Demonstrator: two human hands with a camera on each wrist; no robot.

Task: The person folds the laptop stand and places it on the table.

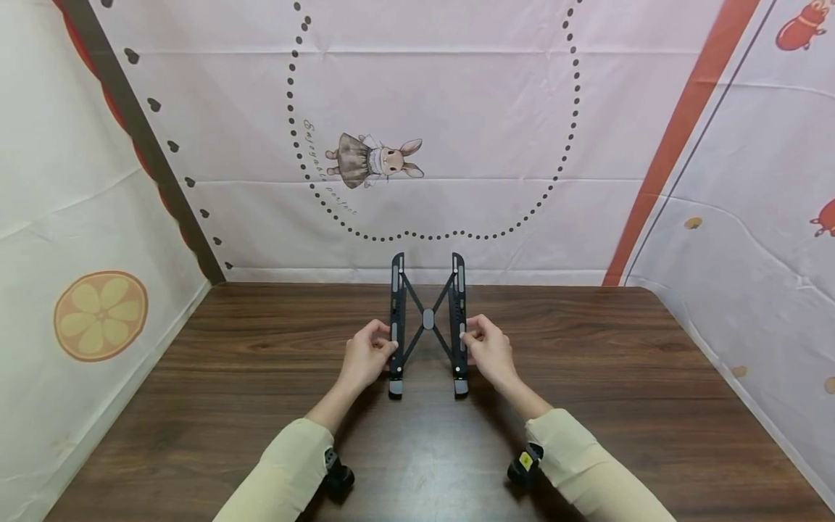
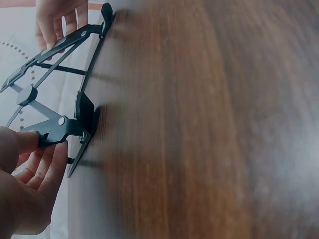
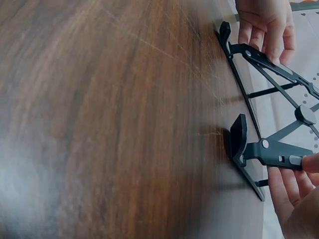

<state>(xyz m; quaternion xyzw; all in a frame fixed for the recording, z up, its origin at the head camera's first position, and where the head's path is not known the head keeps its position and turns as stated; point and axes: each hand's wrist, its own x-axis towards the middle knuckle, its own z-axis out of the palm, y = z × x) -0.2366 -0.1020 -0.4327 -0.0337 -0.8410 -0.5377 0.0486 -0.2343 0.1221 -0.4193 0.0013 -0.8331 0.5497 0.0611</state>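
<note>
A black folding laptop stand [image 1: 428, 319] stands opened out on the wooden table, its two side rails joined by crossed bars with a grey oval hub in the middle. My left hand [image 1: 367, 355] pinches the left rail near its front end, thumb on top and fingers underneath. On the other side, my right hand [image 1: 491, 352] holds the right rail the same way. Both wrist views show the rails raised at a slant above thin base bars, with an upturned lip [image 3: 239, 133] at the front of each rail. The base bars lie along the tabletop.
The dark wood table [image 1: 261, 435] stretches out around the stand. A printed cloth [image 1: 457, 130] hangs behind it, with more cloth along the left and right sides. Small black wrist cameras [image 1: 339, 478] sit at the cuffs of the pale sleeves.
</note>
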